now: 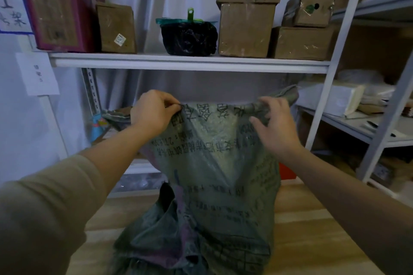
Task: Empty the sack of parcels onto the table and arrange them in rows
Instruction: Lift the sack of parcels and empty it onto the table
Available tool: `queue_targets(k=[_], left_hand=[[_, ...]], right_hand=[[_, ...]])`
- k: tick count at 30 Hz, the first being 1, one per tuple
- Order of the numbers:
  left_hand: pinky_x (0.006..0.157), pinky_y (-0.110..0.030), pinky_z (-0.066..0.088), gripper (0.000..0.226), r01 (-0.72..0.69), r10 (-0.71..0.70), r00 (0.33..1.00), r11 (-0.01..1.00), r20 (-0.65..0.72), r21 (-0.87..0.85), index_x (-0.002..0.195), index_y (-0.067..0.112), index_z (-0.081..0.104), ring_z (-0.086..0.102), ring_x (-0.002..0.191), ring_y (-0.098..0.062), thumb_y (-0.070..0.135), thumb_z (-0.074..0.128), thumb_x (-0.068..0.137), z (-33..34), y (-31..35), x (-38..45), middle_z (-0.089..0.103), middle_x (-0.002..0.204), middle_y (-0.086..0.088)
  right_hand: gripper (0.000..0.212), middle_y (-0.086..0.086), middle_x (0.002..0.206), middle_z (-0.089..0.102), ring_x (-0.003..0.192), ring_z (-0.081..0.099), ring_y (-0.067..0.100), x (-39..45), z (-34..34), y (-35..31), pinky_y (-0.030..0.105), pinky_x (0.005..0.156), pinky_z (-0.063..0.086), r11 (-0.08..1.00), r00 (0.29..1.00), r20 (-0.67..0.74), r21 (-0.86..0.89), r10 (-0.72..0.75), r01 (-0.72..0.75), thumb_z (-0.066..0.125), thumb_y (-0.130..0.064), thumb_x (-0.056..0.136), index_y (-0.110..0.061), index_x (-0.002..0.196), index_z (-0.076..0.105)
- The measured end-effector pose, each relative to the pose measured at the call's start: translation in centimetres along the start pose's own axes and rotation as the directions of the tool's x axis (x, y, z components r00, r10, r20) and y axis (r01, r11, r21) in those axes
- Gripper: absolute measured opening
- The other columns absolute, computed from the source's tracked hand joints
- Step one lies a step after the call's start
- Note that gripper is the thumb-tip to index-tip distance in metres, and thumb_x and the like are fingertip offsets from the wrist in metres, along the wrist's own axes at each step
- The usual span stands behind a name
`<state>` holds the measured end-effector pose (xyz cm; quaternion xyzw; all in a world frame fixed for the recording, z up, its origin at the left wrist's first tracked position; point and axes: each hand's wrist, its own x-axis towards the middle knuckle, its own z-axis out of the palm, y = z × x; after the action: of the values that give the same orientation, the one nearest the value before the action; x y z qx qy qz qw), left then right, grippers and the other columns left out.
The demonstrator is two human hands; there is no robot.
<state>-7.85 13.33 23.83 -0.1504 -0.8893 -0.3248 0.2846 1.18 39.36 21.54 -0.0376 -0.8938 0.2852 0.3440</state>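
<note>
A grey-green woven sack (214, 181) printed with upside-down black characters hangs in front of me, held up by its top edge. Its lower end, with a dark opening, rests crumpled on the wooden table (312, 230). My left hand (154, 110) pinches the sack's upper left edge. My right hand (274, 125) grips the upper right edge, fingers curled over the fabric. No parcels show outside the sack; whatever is inside is hidden.
A white metal shelf (190, 62) stands right behind the table, carrying brown cardboard boxes (245, 27), a maroon box (60, 6) and a black-wrapped bundle (190, 38). A second shelving unit (357, 118) with white packages stands at the right. Paper labels hang at left.
</note>
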Motion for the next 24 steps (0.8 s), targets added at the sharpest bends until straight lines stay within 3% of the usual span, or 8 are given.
queue_targets(k=[4, 6, 9, 12, 15, 18, 21, 24], left_hand=[[0.078, -0.045, 0.059, 0.013, 0.080, -0.081, 0.997, 0.993, -0.016, -0.084, 0.077, 0.034, 0.069, 0.067, 0.084, -0.021, 0.029, 0.070, 0.089, 0.3, -0.8, 1.0, 0.070, 0.082, 0.004], [0.082, -0.045, 0.058, 0.013, 0.102, -0.105, 0.994, 0.984, -0.009, -0.146, 0.078, 0.031, 0.068, 0.067, 0.086, -0.022, 0.026, 0.070, 0.090, 0.6, -1.0, 1.0, 0.069, 0.083, 0.004], [0.085, -0.046, 0.057, 0.011, 0.126, -0.133, 0.991, 0.972, -0.021, -0.199, 0.079, 0.029, 0.070, 0.068, 0.089, -0.022, 0.024, 0.071, 0.089, 1.0, -0.9, 0.9, 0.072, 0.088, 0.002], [0.085, -0.043, 0.057, 0.006, 0.161, -0.174, 0.984, 0.968, -0.049, -0.193, 0.083, 0.024, 0.074, 0.068, 0.087, -0.022, 0.023, 0.072, 0.088, 1.4, -0.6, 0.9, 0.072, 0.086, 0.000], [0.084, -0.040, 0.057, 0.010, 0.193, -0.206, 0.976, 0.966, -0.065, -0.172, 0.093, 0.016, 0.078, 0.066, 0.086, -0.020, 0.023, 0.072, 0.089, 1.9, 0.2, 1.1, 0.075, 0.094, -0.005], [0.085, -0.039, 0.057, 0.014, 0.197, -0.215, 0.973, 0.964, -0.086, -0.177, 0.094, 0.010, 0.079, 0.067, 0.085, -0.023, 0.021, 0.071, 0.089, 2.4, 1.7, 1.4, 0.075, 0.092, -0.008], [0.081, -0.036, 0.058, 0.014, 0.222, -0.259, 0.956, 0.946, -0.136, -0.234, 0.092, 0.007, 0.078, 0.068, 0.076, -0.021, 0.019, 0.071, 0.089, 2.7, 3.7, 2.4, 0.074, 0.082, -0.010], [0.076, -0.037, 0.061, 0.015, 0.250, -0.310, 0.939, 0.914, -0.152, -0.318, 0.075, 0.013, 0.075, 0.068, 0.065, -0.019, 0.015, 0.071, 0.089, 2.7, 5.8, 4.8, 0.070, 0.070, -0.006]], right_hand=[[0.115, 0.010, 0.145, 0.049, 0.135, 0.044, 0.034, 0.9, 0.1, 3.9, 0.053, 0.108, 0.043, 0.933, 0.931, 0.060, -0.014, 0.359, -0.359, 0.067, -0.085, 0.060, -0.013, 0.146, 0.043], [0.129, 0.009, 0.149, 0.046, 0.139, 0.040, 0.036, 1.6, 0.7, 5.3, 0.055, 0.111, 0.040, 0.910, 0.905, 0.126, 0.027, 0.407, -0.414, 0.067, -0.090, 0.048, -0.014, 0.149, 0.038], [0.120, 0.008, 0.157, 0.036, 0.145, 0.030, 0.039, 2.8, 1.4, 5.6, 0.059, 0.113, 0.034, 0.909, 0.902, 0.194, 0.087, 0.385, -0.407, 0.078, -0.069, 0.058, -0.019, 0.154, 0.026], [0.108, 0.009, 0.152, 0.040, 0.139, 0.039, 0.036, 3.8, 1.7, 5.4, 0.057, 0.108, 0.043, 0.881, 0.869, 0.270, 0.121, 0.415, -0.458, 0.083, -0.051, 0.066, -0.020, 0.153, 0.027], [0.040, 0.009, 0.090, 0.059, 0.085, 0.059, 0.025, 4.6, 1.3, 5.5, 0.037, 0.078, 0.052, 0.913, 0.881, 0.303, 0.070, 0.364, -0.402, 0.085, -0.028, 0.079, -0.006, 0.094, 0.055], [0.048, 0.005, 0.055, 0.033, 0.053, 0.037, 0.021, 5.6, 0.0, 5.4, 0.029, 0.054, 0.031, 0.965, 0.923, 0.291, 0.002, 0.252, -0.264, 0.080, -0.021, 0.084, -0.012, 0.058, 0.041], [0.041, 0.009, 0.053, 0.054, 0.049, 0.056, 0.024, 7.1, -1.3, 5.3, 0.037, 0.049, 0.051, 0.968, 0.954, 0.190, 0.051, 0.231, -0.244, 0.074, -0.019, 0.089, -0.008, 0.057, 0.052], [0.020, 0.017, 0.064, 0.069, 0.052, 0.070, 0.025, 9.7, -2.8, 4.8, 0.036, 0.052, 0.061, 0.916, 0.951, 0.093, 0.257, 0.293, -0.308, 0.068, -0.014, 0.094, -0.002, 0.078, 0.069]])
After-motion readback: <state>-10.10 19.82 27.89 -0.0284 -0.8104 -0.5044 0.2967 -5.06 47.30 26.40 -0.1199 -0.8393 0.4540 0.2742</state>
